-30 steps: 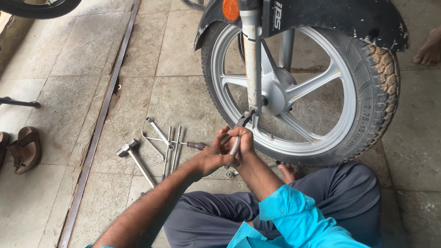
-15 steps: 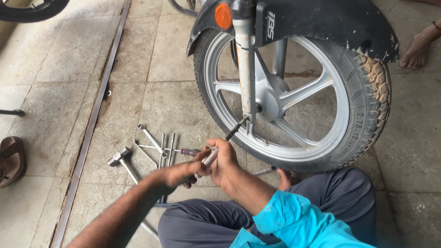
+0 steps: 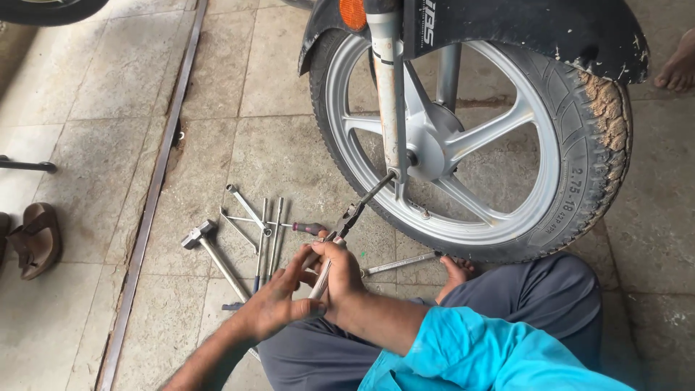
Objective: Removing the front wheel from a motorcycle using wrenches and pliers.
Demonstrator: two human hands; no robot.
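Seemingly mid-job: both hands, right hand (image 3: 340, 271) and left hand (image 3: 279, 304), close around the pliers (image 3: 347, 221), whose nose reaches the axle (image 3: 411, 156) at the wheel (image 3: 470, 145) hub; spanners (image 3: 257, 224) and hammer (image 3: 210, 250) lie left of the wheel, unused.

one wheel (image 3: 478, 137), one hammer (image 3: 210, 250), one pliers (image 3: 347, 221), two hands (image 3: 340, 275)

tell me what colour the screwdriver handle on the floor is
Dark red with a black band, on the screwdriver handle, shown in the head view.
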